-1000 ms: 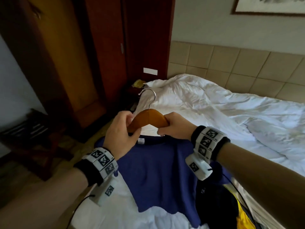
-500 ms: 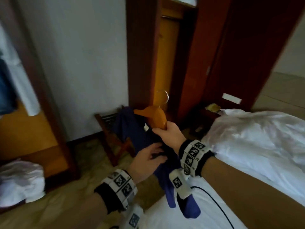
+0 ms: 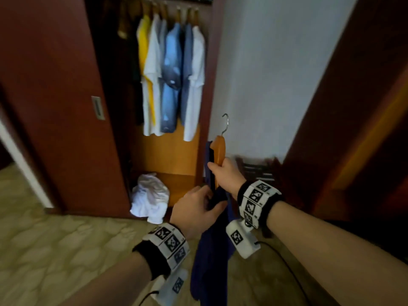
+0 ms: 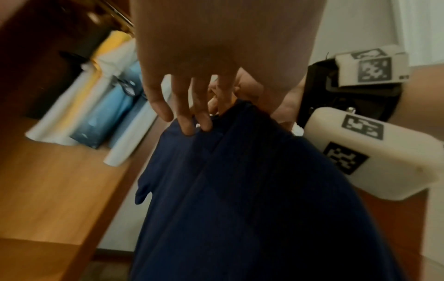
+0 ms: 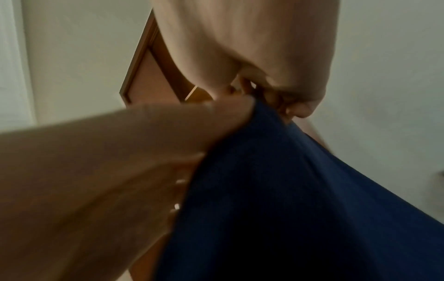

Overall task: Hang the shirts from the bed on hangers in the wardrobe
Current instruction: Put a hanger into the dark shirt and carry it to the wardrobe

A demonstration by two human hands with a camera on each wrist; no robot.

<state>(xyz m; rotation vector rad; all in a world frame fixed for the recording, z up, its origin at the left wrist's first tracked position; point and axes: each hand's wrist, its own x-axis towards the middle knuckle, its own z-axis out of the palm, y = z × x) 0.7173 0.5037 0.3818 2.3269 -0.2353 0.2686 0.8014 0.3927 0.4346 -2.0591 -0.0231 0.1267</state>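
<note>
A navy shirt [image 3: 209, 261] hangs on a wooden hanger [image 3: 218, 151] with a metal hook [image 3: 225, 122], held edge-on in front of the open wardrobe [image 3: 167, 155]. My right hand [image 3: 220, 171] grips the hanger's lower arm from the right. My left hand [image 3: 209, 199] is just below it and pinches the shirt's shoulder fabric between thumb and fingers. In the left wrist view the left fingertips [image 4: 190, 129] press on the navy shirt [image 4: 240, 190]. The right wrist view shows my right hand [image 5: 288, 106] above the navy shirt [image 5: 288, 190]; the hanger is hidden there.
Several shirts [image 3: 172, 74], yellow, white and blue, hang on hangers in the wardrobe. A crumpled white cloth [image 3: 150, 197] lies on its floor. The sliding door [image 3: 55, 107] stands to the left, a white wall [image 3: 276, 74] and a luggage rack [image 3: 258, 168] to the right.
I have turned from the bed to the wardrobe, carrying the shirt on its hanger. The left hand moved from the hanger down to the shirt's fabric; the right hand kept its grip.
</note>
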